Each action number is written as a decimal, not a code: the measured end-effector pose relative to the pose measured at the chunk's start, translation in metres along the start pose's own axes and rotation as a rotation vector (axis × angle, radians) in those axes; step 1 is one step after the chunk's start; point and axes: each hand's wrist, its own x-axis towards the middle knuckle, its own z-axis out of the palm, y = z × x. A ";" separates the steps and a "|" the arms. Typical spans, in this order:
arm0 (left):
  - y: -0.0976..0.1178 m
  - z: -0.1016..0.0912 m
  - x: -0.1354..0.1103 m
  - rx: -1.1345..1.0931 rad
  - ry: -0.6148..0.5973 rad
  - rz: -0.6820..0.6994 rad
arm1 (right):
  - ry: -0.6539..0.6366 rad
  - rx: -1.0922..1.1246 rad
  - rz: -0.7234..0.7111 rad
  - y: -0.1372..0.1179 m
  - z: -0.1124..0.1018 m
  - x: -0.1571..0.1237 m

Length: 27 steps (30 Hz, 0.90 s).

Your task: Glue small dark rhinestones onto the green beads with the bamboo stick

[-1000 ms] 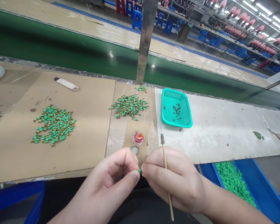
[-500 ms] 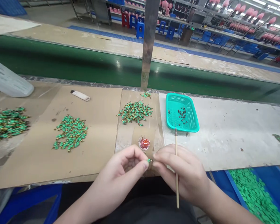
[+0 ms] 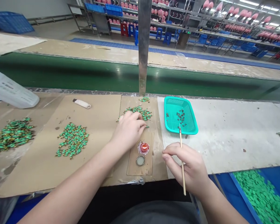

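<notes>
My left hand [image 3: 128, 129] reaches forward onto the near edge of a pile of small green and gold pieces [image 3: 138, 112] on the cardboard mat, fingers curled down among them; what they hold is hidden. My right hand [image 3: 189, 168] stays near the table's front edge, pinching a thin wooden stick [image 3: 182, 160] that points up toward a teal mesh basket [image 3: 189, 129]. The basket has several dark small pieces in it. Between my hands lie a red bottle cap [image 3: 144, 147] and a pale cap [image 3: 140, 160].
Two more green piles [image 3: 72, 140] [image 3: 11, 134] lie on the cardboard at the left. A white tube [image 3: 82, 103] and a translucent plastic bottle [image 3: 11, 91] lie farther back. A metal post [image 3: 143, 46] rises by the green conveyor belt [image 3: 84, 70]. A blue bin [image 3: 262, 193] of green pieces sits lower right.
My left hand has left the right hand and moved forward onto the middle green pile. The right hand stayed put with the stick. The tiny green piece pinched between them is gone from sight.
</notes>
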 end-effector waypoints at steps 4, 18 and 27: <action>-0.005 -0.022 -0.013 -0.016 0.058 -0.047 | 0.009 0.014 0.024 0.004 -0.007 -0.006; -0.101 -0.136 -0.122 0.228 0.128 -0.507 | 0.109 0.019 0.328 0.019 -0.016 -0.032; -0.104 -0.120 -0.106 0.383 -0.073 -0.333 | -0.013 -0.049 0.187 0.017 -0.015 -0.032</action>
